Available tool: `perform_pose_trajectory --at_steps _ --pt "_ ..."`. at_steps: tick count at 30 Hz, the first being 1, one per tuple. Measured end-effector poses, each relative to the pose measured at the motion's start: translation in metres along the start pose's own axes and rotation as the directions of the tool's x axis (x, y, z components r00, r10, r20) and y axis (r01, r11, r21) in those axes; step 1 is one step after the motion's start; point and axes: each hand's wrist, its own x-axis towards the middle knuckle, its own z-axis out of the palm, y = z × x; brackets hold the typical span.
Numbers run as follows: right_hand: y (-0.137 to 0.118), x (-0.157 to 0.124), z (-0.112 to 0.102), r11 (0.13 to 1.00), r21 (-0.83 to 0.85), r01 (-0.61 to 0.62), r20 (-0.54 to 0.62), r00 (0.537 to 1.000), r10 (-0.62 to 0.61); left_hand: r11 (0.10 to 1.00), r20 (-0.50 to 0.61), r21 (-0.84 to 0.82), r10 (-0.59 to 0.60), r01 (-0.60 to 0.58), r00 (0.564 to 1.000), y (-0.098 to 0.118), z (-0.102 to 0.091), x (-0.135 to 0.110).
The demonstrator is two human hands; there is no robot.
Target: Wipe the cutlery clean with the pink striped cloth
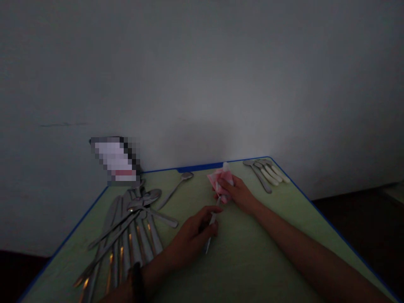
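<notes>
My left hand (195, 231) is closed on the handle of a thin metal utensil (212, 223) near the middle of the green table (252, 252). My right hand (238, 193) is closed on a pink cloth (219, 181) that wraps the utensil's upper end, so I cannot tell what kind of utensil it is. A dark band sits on my left wrist.
A heap of metal spoons and knives (129, 235) lies at the left. One spoon (176, 187) lies apart near the back edge. A few pale-handled spoons (267, 172) rest at the back right corner. A blurred object (115, 160) stands at the back left. The wall is close behind.
</notes>
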Motion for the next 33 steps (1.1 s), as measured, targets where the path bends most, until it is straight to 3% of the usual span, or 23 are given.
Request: perform_pose_trajectory --at_steps 33 --pt "0.0052 0.0019 -0.0023 1.0 -0.012 -0.001 0.004 1.0 0.001 0.999 0.02 0.045 0.018 -0.019 1.0 0.0042 -0.0009 -0.0002"
